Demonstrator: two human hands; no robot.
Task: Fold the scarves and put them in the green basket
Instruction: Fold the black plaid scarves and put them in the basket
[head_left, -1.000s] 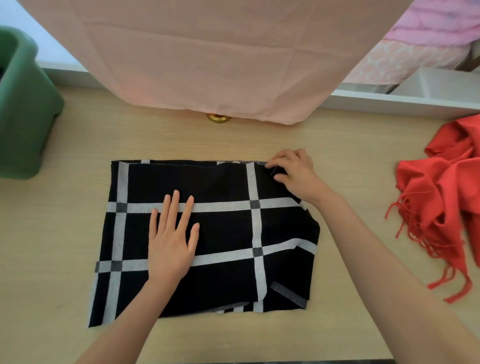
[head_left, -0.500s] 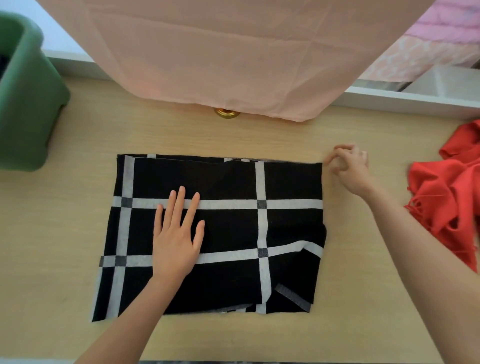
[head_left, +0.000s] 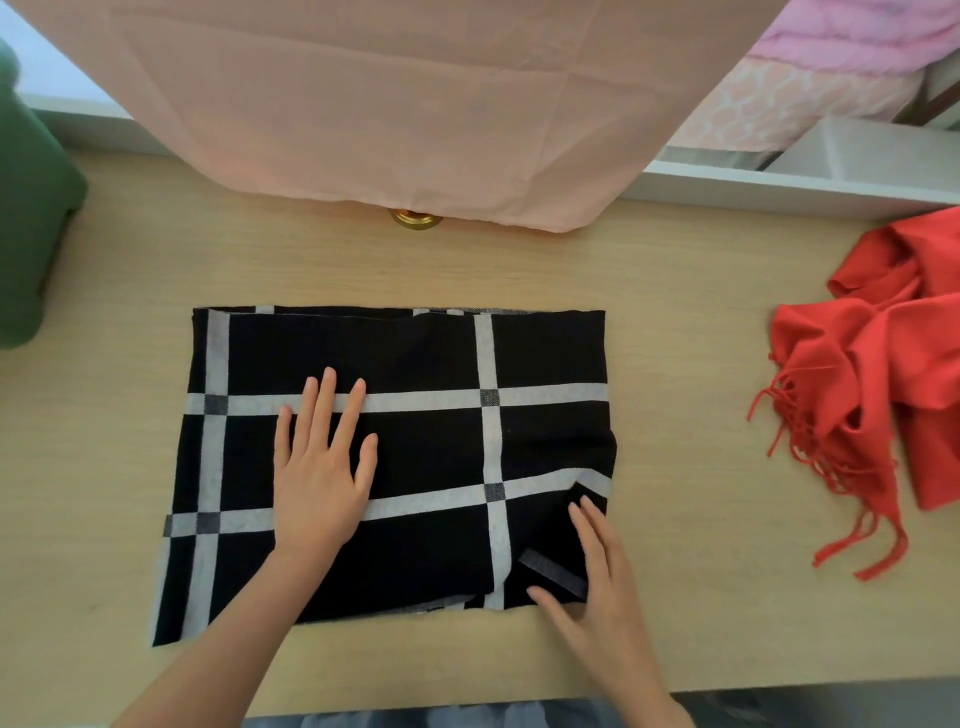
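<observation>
Left hand: the left hand (head_left: 322, 467) lies flat, palm down, on the middle of the black scarf (head_left: 545, 353), fingers straight and slightly spread, forearm coming in from the near edge.
Right hand: the right hand (head_left: 597, 587) rests on the scarf's near right corner, fingers straight and pointing away, thumb spread to the left; it grips nothing.
Black scarf: folded into a rectangle with white grid stripes, flat on the wooden table (head_left: 675, 270); near right corner rumpled.
Green basket (head_left: 31, 234): at the table's far left, well apart from the scarf; its inside cannot be seen.
Red scarf (head_left: 883, 374): crumpled at the right, fringe trailing toward the near edge.
Count: two scarves, one basket, two hands.
Beyond: a peach cloth (head_left: 415, 104) hangs over the far edge.
</observation>
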